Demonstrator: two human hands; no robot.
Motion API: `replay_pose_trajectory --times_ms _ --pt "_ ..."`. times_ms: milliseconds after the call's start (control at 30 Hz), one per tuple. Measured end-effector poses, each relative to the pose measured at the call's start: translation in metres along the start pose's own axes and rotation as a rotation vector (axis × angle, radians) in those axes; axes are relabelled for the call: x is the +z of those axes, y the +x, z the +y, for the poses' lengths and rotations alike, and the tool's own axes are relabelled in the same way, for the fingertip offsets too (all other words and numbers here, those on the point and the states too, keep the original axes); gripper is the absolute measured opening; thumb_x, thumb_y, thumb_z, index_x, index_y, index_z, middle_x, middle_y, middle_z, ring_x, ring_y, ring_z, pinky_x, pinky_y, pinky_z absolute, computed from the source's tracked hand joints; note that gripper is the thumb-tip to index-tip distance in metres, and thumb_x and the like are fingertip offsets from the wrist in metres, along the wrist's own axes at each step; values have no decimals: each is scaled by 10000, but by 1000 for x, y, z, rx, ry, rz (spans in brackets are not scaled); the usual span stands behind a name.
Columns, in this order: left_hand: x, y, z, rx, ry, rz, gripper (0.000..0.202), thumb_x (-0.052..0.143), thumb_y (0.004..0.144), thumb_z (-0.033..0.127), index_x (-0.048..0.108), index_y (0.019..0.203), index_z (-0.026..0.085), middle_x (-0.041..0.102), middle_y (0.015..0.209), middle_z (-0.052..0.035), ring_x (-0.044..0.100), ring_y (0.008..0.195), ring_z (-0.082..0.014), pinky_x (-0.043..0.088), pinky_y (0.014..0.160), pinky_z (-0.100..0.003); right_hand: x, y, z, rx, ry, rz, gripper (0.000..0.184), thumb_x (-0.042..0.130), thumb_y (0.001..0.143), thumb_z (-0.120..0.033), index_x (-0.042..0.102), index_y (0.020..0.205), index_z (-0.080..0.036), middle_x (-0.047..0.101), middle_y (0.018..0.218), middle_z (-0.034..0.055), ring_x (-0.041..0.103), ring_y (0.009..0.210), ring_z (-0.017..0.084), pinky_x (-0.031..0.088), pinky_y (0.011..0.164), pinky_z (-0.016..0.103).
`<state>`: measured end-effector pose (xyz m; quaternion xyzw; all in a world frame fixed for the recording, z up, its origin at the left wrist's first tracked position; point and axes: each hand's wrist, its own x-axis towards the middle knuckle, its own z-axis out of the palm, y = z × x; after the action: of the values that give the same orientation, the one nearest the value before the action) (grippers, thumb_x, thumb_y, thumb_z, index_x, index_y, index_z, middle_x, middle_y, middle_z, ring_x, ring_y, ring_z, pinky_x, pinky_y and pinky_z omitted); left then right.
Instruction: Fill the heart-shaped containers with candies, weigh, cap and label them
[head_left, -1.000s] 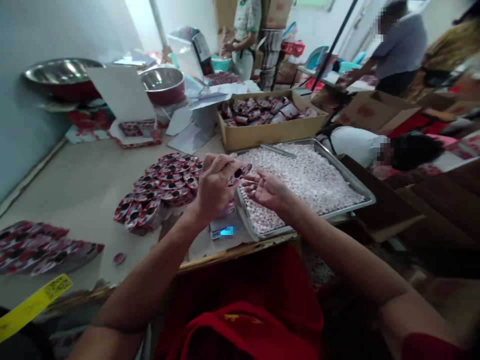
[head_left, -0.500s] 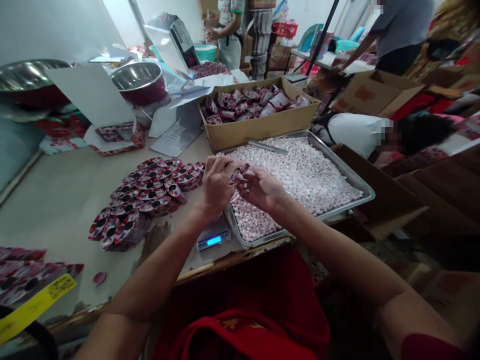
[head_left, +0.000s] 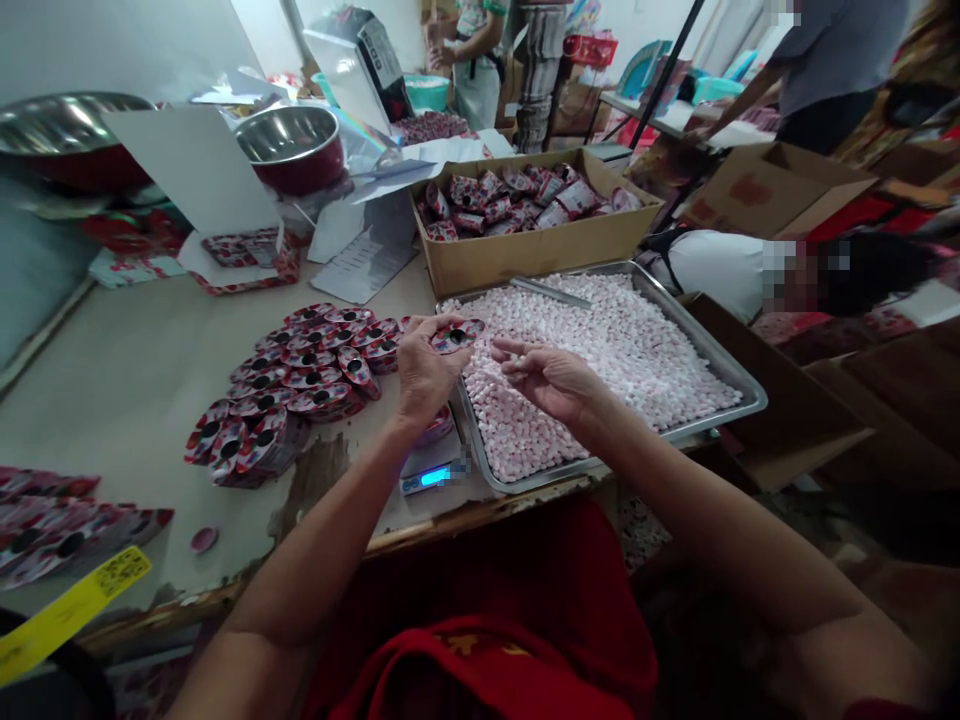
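1. The left hand grips a red-patterned container — round dark hole showing — by the tray's left edge.
2. The right hand is just beside it, fingers curled narrow above the tray; whether they hold anything, I cannot tell.
3. Near the table's front edge, a scale with a lit blue display sits partly behind the left forearm.
4. Right of it, a metal tray carries small pinkish-white pieces and a metal bar.
5. Leftward, similar containers stand packed together.
6. Behind the tray, a cardboard box holds jumbled containers.
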<state>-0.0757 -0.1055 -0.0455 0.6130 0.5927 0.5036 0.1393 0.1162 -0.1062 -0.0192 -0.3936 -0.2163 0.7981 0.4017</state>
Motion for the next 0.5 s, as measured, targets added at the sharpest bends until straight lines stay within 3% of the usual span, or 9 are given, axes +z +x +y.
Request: replay_pose_trajectory --times_ms 133,300,500 --pt "-12 -1 2 8 -20 -51 380 847 719 120 800 1082 224 721 1054 -36 674 1005 -201 547 970 -329 22 -1 -17 -190 -189 -13 410 555 696 99 769 976 -110 747 918 79 608 701 74 525 632 130" --pt "-23 -3 2 -9 -58 -107 378 825 702 109 812 1064 214 723 1012 -27 675 946 -184 534 933 -310 60 11 -35 -287 -481 -145 342 598 683 5 794 933 -118 769 860 73 591 657 96 505 628 202" --pt "-25 -2 -8 -113 -102 -189 351 797 683 133 806 1032 170 731 980 -27 667 916 -187 519 889 -308 76 27 -26 -432 -1019 -239 305 594 628 -40 820 790 -165 738 703 3 549 641 122 423 612 249"
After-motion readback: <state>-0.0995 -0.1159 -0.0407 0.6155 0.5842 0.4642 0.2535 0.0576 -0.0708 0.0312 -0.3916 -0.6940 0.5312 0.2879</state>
